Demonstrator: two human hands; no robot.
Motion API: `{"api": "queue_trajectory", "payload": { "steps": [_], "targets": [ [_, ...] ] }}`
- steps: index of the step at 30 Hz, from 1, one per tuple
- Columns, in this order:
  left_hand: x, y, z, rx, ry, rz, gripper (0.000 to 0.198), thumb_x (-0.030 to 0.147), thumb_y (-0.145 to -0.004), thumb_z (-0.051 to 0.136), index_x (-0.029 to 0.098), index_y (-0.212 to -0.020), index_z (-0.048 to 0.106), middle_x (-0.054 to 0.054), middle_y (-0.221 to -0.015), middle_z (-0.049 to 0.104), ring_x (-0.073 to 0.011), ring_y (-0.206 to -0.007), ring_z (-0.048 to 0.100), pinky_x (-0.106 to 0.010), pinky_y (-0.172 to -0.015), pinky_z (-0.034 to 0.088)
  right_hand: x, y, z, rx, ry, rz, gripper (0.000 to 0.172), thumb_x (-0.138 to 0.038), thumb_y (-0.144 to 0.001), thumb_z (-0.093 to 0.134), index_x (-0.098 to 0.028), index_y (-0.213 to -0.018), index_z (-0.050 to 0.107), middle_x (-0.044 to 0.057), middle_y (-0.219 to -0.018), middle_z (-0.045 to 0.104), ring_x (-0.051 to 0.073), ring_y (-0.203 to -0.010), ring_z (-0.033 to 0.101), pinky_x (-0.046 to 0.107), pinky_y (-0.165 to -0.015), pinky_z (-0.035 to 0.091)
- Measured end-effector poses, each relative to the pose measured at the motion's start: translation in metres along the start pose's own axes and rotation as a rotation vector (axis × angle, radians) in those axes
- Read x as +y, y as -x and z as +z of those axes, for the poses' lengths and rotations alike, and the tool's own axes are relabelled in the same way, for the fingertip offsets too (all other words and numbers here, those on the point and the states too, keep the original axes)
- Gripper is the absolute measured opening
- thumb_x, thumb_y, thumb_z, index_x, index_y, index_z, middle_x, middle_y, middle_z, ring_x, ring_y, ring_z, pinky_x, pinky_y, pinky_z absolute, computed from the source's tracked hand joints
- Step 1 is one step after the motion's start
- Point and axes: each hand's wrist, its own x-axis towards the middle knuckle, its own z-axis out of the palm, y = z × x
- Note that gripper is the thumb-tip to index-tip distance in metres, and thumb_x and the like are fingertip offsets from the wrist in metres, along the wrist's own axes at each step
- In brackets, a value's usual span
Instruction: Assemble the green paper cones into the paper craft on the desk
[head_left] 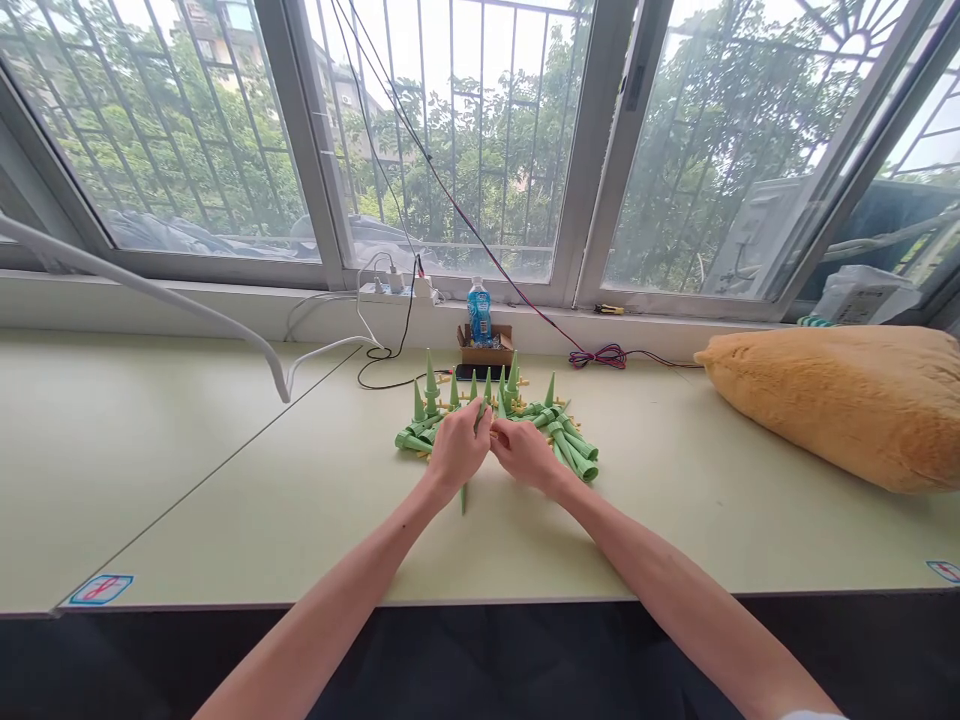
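Observation:
My left hand [456,447] is closed around a green plastic plant-watering spike [463,499], whose narrow tip shows below the hand. Close beside it, my right hand [525,455] has its fingertips pinched together; a bit of yellow shows at them, too small and covered to name surely. Several green spikes [431,385] stand point up behind my hands, with small yellow valve-like pieces [523,381] among them. More green spikes [577,450] lie in a heap to the right, beside my right wrist. Others [415,438] lie left of my left hand.
Behind the spikes are a dark phone [484,372] and a small cardboard box [487,355] with a blue-labelled bottle [479,313]. Cables [600,356] run along the back of the table [300,520]. A large tan plush cushion [840,405] lies right; a white curved arm [225,320] crosses left.

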Motion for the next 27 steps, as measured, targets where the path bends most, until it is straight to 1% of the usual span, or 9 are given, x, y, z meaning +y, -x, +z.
{"api": "queue_trajectory", "payload": {
  "steps": [3, 8, 15, 19, 23, 27],
  "targets": [
    [-0.0010, 0.0001, 0.0005, 0.007, -0.005, 0.002, 0.025, 0.031, -0.094, 0.038, 0.022, -0.071, 0.044, 0.002, -0.056, 0.050, -0.0144, -0.050, 0.045, -0.025, -0.054, 0.031, 0.0007, 0.0002, -0.0004, 0.012, -0.034, -0.007, 0.025, -0.025, -0.091, 0.045, -0.018, -0.068, 0.051, -0.002, -0.059, 0.051, 0.009, -0.053, 0.037, 0.022, -0.053, 0.023],
    [-0.0021, 0.0006, 0.0005, 0.005, 0.001, 0.000, 0.026, 0.033, -0.094, 0.038, 0.022, -0.071, 0.043, 0.002, -0.056, 0.050, -0.0144, -0.050, 0.045, -0.025, -0.053, 0.030, 0.0021, 0.0019, -0.0003, -0.029, -0.076, -0.015, 0.027, -0.025, -0.095, 0.041, -0.018, -0.071, 0.052, -0.001, -0.062, 0.056, 0.009, -0.053, 0.043, 0.021, -0.053, 0.024],
    [-0.0021, -0.0003, -0.0001, 0.010, 0.008, 0.011, 0.026, 0.033, -0.094, 0.038, 0.022, -0.070, 0.039, 0.002, -0.055, 0.048, -0.0136, -0.047, 0.041, -0.025, -0.053, 0.030, 0.0009, 0.0020, -0.0019, -0.046, -0.047, -0.002, 0.030, -0.026, -0.096, 0.041, -0.017, -0.069, 0.051, -0.001, -0.059, 0.054, 0.009, -0.052, 0.044, 0.021, -0.054, 0.024],
    [-0.0018, 0.0000, -0.0002, 0.010, 0.005, 0.014, 0.026, 0.033, -0.094, 0.038, 0.022, -0.070, 0.039, 0.002, -0.055, 0.048, -0.0139, -0.048, 0.042, -0.025, -0.053, 0.030, 0.0003, 0.0018, -0.0018, -0.057, -0.034, 0.004, 0.032, -0.027, -0.097, 0.039, -0.017, -0.068, 0.051, -0.001, -0.058, 0.054, 0.009, -0.052, 0.044, 0.021, -0.054, 0.024],
    [-0.0010, 0.0004, -0.0006, 0.011, 0.001, 0.003, 0.026, 0.034, -0.094, 0.038, 0.022, -0.071, 0.042, 0.001, -0.057, 0.051, -0.0142, -0.049, 0.045, -0.025, -0.054, 0.031, -0.0001, 0.0010, -0.0003, -0.033, -0.027, 0.014, 0.032, -0.028, -0.095, 0.041, -0.018, -0.066, 0.049, -0.002, -0.058, 0.052, 0.009, -0.051, 0.040, 0.022, -0.053, 0.023],
    [-0.0014, -0.0002, -0.0003, 0.038, 0.014, -0.010, 0.026, 0.034, -0.094, 0.039, 0.021, -0.072, 0.045, 0.001, -0.058, 0.053, -0.0138, -0.050, 0.047, -0.025, -0.054, 0.032, -0.0012, 0.0006, -0.0003, 0.027, -0.034, 0.024, 0.027, -0.028, -0.092, 0.045, -0.018, -0.067, 0.050, -0.002, -0.059, 0.052, 0.010, -0.053, 0.039, 0.022, -0.053, 0.024]
  ]
}}
